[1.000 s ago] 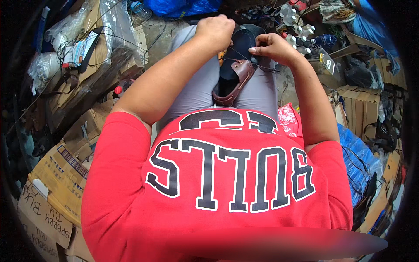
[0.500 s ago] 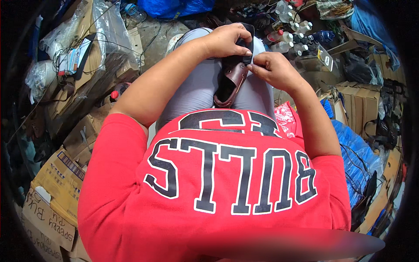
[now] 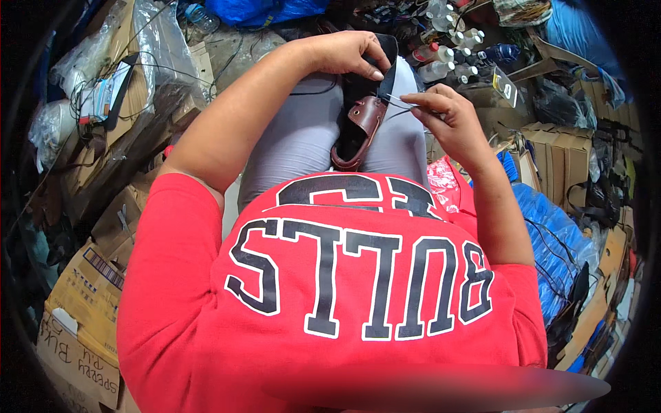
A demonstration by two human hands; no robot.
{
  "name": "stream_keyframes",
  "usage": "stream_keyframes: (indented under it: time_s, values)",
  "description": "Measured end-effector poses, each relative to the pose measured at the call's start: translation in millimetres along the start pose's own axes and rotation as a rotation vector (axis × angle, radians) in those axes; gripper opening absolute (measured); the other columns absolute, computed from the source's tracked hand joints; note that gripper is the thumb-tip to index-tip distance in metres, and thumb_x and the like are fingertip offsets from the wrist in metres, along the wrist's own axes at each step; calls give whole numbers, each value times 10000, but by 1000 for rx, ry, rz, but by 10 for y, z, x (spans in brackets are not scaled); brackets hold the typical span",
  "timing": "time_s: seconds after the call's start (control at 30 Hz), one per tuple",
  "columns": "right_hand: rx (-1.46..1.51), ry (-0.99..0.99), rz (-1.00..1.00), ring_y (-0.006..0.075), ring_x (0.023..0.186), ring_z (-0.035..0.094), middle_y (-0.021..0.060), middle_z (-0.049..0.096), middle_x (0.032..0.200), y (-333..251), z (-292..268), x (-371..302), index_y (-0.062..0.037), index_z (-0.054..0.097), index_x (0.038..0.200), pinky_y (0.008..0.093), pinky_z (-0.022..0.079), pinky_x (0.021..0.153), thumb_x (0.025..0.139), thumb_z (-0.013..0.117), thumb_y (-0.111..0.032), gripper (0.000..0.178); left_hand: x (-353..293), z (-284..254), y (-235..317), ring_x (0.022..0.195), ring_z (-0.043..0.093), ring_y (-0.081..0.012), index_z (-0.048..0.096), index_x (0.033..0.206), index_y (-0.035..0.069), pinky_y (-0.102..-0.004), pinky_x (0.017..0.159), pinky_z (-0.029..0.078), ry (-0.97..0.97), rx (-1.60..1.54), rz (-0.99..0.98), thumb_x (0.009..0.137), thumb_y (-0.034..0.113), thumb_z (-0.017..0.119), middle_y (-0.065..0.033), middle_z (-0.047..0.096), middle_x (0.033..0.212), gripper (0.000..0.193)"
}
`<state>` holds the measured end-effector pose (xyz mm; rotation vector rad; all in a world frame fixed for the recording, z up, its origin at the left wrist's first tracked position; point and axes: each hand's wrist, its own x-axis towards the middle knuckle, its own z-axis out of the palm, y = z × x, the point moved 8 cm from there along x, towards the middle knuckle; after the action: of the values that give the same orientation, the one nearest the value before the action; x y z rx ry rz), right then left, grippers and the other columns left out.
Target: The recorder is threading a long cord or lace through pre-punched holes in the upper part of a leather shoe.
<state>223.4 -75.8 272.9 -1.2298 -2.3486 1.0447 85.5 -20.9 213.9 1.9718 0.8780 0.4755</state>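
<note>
Shoe on my lap, near end close to my shirt. My left hand at shoe's far end, my right hand just right of it, cord between shoe and right hand. Bag ahead, leftward; lone bottle left of bag. Bottle cluster ahead of right hand. Cartons right of right forearm; tarp nearer me. Cloth beside right thigh. Box left of left sleeve.

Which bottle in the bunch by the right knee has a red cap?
The bottle at the bunch's left edge, beside the grey-trousered knee. Its cap is red; nearby bottles have whitish caps.
</note>
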Motion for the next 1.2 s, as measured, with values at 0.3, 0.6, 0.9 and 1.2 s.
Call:
stream_keyframes:
  time_s: [0.3, 0.6, 0.9, 1.2]
  values:
    - [-199, 27, 13, 255, 670, 568, 108, 547, 730, -50, 107, 105, -111, 697, 951, 331, 456, 617, 781, 633, -99, 182, -75, -21, 40, 877, 522, -191, 699, 996, 87, -281, 804, 414, -32, 59, -41, 762, 154, 700, -55, 508, 895, 243]
    - [-246, 75, -17, 279, 675, 585, 128, 582, 742, -125, 182, 127, -101, 696, 942, 353, 469, 628, 773, 645, -96, 177, -61, -3, 16, 879, 517, -187, 702, 999, 94, -279, 803, 411, -42, 41, -61, 769, 160, 696, -54, 502, 908, 240]
    - [258, -170, 176, 107, 886, 533, 14, 544, 920, 513, 308, 238, -114, 691, 1019, 233, 432, 774, 824, 624, -59, 213, -43, 50, 18, 973, 483, -220, 694, 1037, 138, -288, 870, 385, -74, 73, 40, 729, 122, 717, -66, 480, 976, 309]
    - [467, -299, 164, 116, 958, 527, 12, 578, 989, 670, 364, 322, -93, 683, 1038, 239, 401, 871, 836, 603, -63, 219, -39, 48, 40, 971, 488, -221, 693, 1038, 137, -294, 870, 388, -53, 79, 41, 712, 92, 724, -70, 481, 969, 330]
